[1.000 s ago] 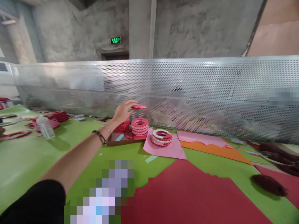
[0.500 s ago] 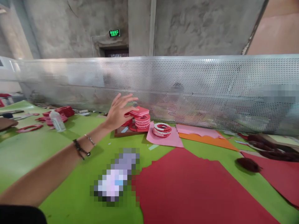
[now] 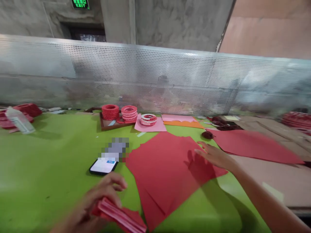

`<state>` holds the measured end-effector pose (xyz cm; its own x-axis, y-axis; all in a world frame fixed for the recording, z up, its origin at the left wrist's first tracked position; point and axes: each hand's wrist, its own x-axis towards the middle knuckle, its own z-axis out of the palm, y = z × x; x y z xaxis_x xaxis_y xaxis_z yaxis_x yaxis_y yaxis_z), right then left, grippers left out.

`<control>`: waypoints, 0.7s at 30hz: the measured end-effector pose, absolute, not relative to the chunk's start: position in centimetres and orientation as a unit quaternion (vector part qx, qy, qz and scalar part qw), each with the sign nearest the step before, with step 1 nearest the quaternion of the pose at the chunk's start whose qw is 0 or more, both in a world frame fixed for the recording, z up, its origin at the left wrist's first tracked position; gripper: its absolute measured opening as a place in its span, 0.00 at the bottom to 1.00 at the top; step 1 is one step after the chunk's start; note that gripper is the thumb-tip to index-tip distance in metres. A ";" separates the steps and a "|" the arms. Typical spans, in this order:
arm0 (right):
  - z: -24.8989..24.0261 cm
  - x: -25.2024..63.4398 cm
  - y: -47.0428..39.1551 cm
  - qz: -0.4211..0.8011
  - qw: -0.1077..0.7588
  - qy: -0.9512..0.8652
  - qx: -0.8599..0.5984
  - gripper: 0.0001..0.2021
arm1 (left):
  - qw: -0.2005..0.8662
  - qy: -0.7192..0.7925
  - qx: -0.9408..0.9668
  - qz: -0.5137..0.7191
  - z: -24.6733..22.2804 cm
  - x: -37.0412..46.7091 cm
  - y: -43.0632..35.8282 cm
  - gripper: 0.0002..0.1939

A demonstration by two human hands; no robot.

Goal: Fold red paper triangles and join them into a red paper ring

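My left hand, blurred at the lower left, grips a stack of red and pink paper pieces close to the table's near side. On the right, my right hand hovers at the right part of the large red sheets, fingers apart and nothing in them, casting a shadow on the paper. The sheets lie overlapping and slightly fanned on the green table. A phone rests left of them, its screen lit and partly pixelated.
Behind are a brown tray with red and pink rings, and ringed pieces on pink paper. A glue bottle lies at the left. Red sheets and brown board are on the right. A perforated metal panel crosses the back.
My left hand has come back from the tray with the paper stack. My right hand has entered over the red sheets. The view has turned right and the red sheets appear shifted.
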<state>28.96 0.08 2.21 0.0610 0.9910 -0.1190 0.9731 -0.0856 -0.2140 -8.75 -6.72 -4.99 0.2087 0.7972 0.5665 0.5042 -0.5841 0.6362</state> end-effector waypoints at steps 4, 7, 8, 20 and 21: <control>1.6 28.9 2.5 0.103 0.026 -0.657 -0.746 0.28 | 0.399 0.377 0.700 0.457 -6.7 -5.6 -7.4 0.15; 1.0 27.9 3.9 0.087 0.025 -0.644 -0.759 0.34 | 0.377 0.402 0.685 0.476 -5.6 -3.6 -7.0 0.17; 0.8 27.6 4.3 0.082 0.026 -0.640 -0.764 0.36 | 0.332 0.400 0.694 0.498 -5.0 -3.4 -6.7 0.18; 1.4 28.9 7.0 0.140 0.141 -0.649 -0.734 0.30 | -0.342 0.453 0.618 0.544 -3.3 -6.0 -3.1 0.09; 1.5 29.1 7.0 0.149 0.151 -0.648 -0.732 0.29 | -0.332 0.463 0.609 0.552 -3.5 -5.3 -3.0 0.09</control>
